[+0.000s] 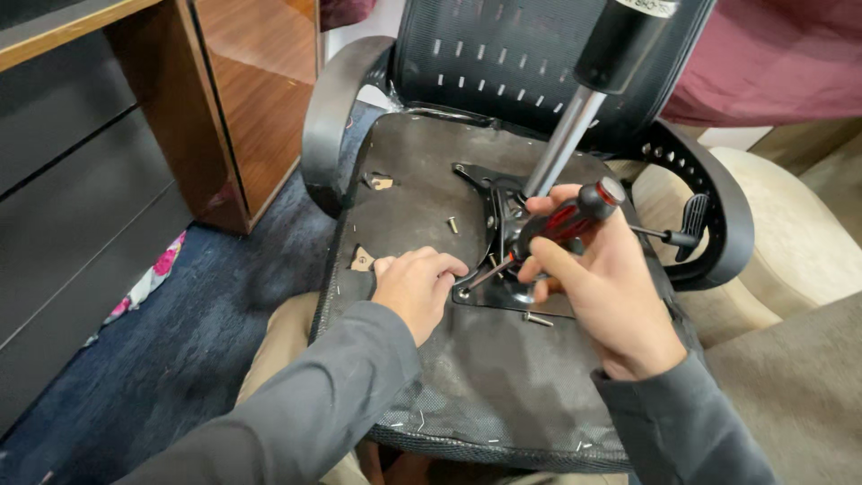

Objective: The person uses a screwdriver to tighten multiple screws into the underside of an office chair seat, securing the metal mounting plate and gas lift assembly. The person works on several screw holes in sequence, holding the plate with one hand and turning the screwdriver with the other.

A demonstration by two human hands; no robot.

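Screwdriver [561, 222] above upturned chair seat [485, 359]

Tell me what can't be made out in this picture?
Head view:
- Tip of the screwdriver: hidden behind the left hand fingers.
- Far side of the metal plate: covered by the right hand.
- Top of the gas cylinder: cut off by the upper edge.
- Loose screw: too small for detail.

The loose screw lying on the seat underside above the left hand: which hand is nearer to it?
Left. The left hand rests just below the loose screw; the right hand, holding the screwdriver, is farther right.
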